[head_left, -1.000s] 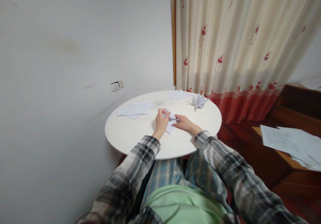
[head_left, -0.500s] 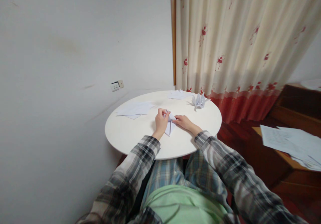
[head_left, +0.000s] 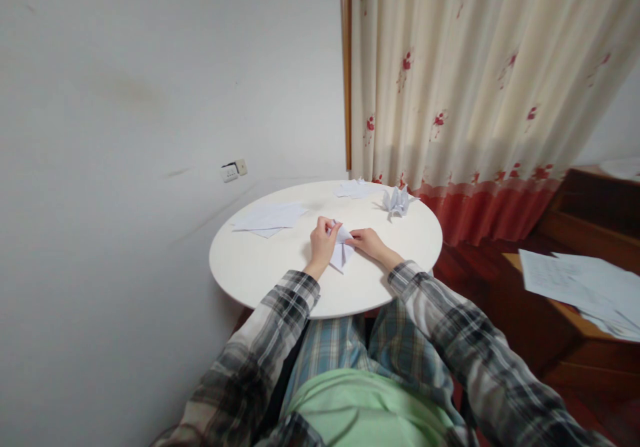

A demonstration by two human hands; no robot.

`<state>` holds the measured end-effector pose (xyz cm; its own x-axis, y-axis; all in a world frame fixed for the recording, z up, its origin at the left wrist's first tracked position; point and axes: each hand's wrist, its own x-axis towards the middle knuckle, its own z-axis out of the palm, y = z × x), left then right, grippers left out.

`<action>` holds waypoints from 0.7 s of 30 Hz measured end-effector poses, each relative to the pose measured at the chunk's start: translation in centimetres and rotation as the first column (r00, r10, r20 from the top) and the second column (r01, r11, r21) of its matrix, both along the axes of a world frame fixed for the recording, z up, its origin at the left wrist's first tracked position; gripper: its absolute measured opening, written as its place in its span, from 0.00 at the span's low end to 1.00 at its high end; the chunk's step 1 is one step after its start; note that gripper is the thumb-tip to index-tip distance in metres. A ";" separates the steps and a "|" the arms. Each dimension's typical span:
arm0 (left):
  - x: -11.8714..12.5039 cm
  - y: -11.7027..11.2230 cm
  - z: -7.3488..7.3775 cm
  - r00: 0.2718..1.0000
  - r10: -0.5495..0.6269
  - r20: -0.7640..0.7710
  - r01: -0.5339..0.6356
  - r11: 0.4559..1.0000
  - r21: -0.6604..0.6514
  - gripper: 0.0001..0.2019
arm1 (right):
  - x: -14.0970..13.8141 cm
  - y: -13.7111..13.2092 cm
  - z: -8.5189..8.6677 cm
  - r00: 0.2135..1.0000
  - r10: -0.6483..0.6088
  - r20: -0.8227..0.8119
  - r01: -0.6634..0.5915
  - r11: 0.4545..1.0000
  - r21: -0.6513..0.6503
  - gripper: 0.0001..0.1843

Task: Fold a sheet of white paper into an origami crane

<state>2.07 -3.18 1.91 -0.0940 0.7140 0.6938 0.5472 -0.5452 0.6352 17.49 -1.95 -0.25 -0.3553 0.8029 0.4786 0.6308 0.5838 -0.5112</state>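
Between my hands, over the middle of the round white table [head_left: 260, 273], is a folded piece of white paper [head_left: 342, 255] with a pointed lower end and a crease down its centre. My left hand [head_left: 323, 239] pinches its upper left part between thumb and fingers. On the other side my right hand [head_left: 367, 241] grips the right edge, thumb on top and the fingers partly hidden. Part of the folded paper is covered by my left hand.
Flat white sheets [head_left: 267, 217] lie on the table's left. At the back are more paper pieces [head_left: 354, 188], and folded paper shapes [head_left: 397, 202] cluster at the back right. A wall stands close on the left; papers [head_left: 585, 287] rest on wooden furniture at right.
The folded paper has turned slightly, its lower point shifting a little to the right, and its creased faces look spread wider. Both hands keep their hold, moving only slightly.
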 end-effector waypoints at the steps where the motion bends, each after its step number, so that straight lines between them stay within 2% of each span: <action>1: 0.0 0.0 0.0 1.000 -0.004 -0.003 0.004 1.000 0.004 0.08 | 0.0 0.0 0.0 1.000 -0.006 0.000 0.006 1.000 0.001 0.13; 10: 0.2 0.5 -0.7 0.993 -0.108 0.042 0.102 0.986 0.135 0.09 | -0.1 -0.4 0.5 0.997 -0.077 0.030 0.077 0.997 0.012 0.09; 15: 0.1 0.8 -0.9 0.994 -0.085 0.067 0.078 0.992 0.101 0.10 | -0.1 -0.5 0.6 0.992 -0.119 0.051 0.118 0.993 0.022 0.07; 21: -0.1 0.8 -0.7 0.995 -0.101 -0.002 0.101 0.993 0.059 0.07 | -0.1 -0.7 0.6 0.989 -0.136 0.055 0.135 0.991 0.025 0.07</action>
<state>2.00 -2.39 1.25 -0.0246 0.6776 0.7351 0.4867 -0.6341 0.6008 17.43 -2.66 0.38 -0.2713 0.8354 0.4780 0.7323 0.5015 -0.4607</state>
